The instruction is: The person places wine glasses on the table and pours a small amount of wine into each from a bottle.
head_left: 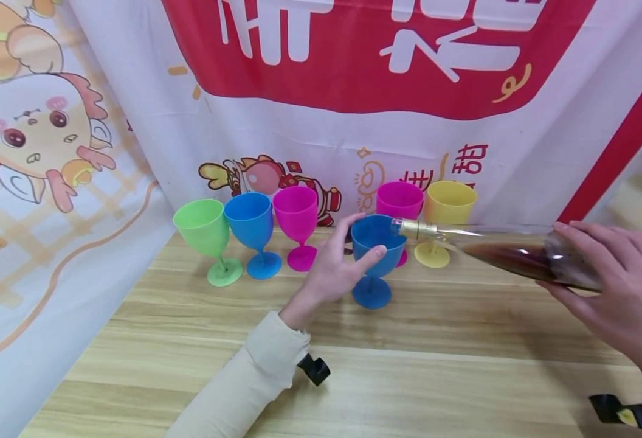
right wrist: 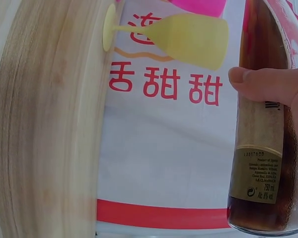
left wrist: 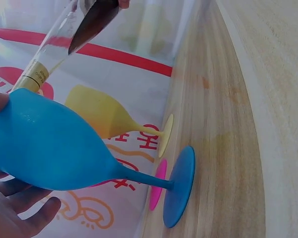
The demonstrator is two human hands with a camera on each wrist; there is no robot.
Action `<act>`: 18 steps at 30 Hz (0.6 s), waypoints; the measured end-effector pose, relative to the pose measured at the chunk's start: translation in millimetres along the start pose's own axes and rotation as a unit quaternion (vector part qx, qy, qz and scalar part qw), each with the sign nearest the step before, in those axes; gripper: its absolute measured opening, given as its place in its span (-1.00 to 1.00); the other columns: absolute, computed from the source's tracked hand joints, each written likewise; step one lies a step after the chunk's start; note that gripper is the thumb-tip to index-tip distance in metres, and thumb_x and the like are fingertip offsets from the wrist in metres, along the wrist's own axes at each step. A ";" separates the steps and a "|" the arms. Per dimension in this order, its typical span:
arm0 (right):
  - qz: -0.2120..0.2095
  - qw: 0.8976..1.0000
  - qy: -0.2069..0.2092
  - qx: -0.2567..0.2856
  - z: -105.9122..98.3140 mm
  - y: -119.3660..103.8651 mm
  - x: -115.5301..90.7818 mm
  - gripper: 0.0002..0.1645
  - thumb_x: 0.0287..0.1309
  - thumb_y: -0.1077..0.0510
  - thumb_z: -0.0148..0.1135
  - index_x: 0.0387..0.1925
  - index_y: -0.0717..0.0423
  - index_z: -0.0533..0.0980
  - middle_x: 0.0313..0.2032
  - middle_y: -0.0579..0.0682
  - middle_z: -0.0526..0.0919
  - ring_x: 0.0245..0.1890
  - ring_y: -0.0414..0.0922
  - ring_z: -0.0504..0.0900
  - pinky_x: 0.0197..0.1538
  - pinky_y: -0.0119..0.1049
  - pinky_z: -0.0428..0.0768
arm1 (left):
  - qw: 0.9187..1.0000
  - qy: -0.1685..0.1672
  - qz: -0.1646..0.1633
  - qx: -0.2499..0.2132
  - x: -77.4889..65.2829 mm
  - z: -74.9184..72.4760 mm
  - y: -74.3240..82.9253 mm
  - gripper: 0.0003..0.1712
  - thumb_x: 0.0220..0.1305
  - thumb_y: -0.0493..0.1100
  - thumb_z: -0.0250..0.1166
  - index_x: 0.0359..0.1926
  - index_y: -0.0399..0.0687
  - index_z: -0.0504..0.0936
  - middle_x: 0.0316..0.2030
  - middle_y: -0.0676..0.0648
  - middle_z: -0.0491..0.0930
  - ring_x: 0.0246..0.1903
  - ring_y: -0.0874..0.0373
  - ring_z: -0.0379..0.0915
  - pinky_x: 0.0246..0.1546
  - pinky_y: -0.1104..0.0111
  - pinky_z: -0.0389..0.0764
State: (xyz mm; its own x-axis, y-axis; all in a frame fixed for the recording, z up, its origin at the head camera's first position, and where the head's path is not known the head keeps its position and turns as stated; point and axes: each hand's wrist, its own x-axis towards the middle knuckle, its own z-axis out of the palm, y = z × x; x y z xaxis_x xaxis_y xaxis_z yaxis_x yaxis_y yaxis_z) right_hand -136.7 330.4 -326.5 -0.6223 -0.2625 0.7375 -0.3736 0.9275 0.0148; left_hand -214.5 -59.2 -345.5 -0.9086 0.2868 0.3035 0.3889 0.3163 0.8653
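Observation:
My left hand (head_left: 329,267) holds a blue plastic goblet (head_left: 385,261) by its bowl, thumb on the near side, fingers round the far side. The goblet's foot is at the wooden tabletop, and in the left wrist view the blue goblet (left wrist: 54,144) shows its whole stem. My right hand (head_left: 627,286) grips the lower body of a clear glass wine bottle (head_left: 509,249) with dark reddish-brown liquid in it. The bottle lies nearly level, its gold-banded neck (head_left: 421,229) pointing left and its mouth over the goblet's rim. A printed back label (right wrist: 258,173) shows in the right wrist view.
To the left stand a green goblet (head_left: 203,231), another blue goblet (head_left: 251,222) and a pink goblet (head_left: 297,213). Behind the held goblet are a second pink goblet (head_left: 399,198) and a yellow goblet (head_left: 449,204). A printed cloth (head_left: 277,128) hangs behind the wooden table (head_left: 436,377).

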 end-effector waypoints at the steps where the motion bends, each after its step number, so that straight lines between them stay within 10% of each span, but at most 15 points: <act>1: -0.002 1.000 0.001 0.000 -0.2 0.1 -0.1 0.30 0.24 -0.78 -0.50 0.51 0.06 0.40 0.27 0.41 0.47 0.30 0.32 0.29 0.73 0.08 0.00 | 1.000 0.000 0.001 0.000 -0.1 0.1 0.0 -0.14 0.42 0.13 0.35 0.61 0.20 0.19 0.53 -0.03 0.42 0.46 -0.04 0.42 0.30 -0.04 0.64; 18: -0.042 0.999 0.014 -0.003 -3.9 1.6 1.4 0.20 0.34 -0.71 -0.50 0.54 0.02 0.37 0.30 0.44 0.47 0.29 0.37 0.31 0.74 -0.07 -0.02 | 1.000 0.000 0.005 -0.007 0.0 2.7 -3.5 -0.15 0.44 0.14 0.35 0.60 0.24 0.17 0.52 -0.02 0.41 0.46 -0.03 0.40 0.27 -0.05 0.67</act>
State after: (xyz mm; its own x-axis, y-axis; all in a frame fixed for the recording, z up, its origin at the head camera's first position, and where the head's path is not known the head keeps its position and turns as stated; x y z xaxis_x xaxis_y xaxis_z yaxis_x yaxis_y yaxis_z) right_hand -135.6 332.6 -322.8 -0.5698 -0.3319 0.7517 -0.4188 0.9044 0.0819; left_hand -215.4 -57.8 -349.6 -0.9049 0.2893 0.3122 0.3957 0.3015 0.8675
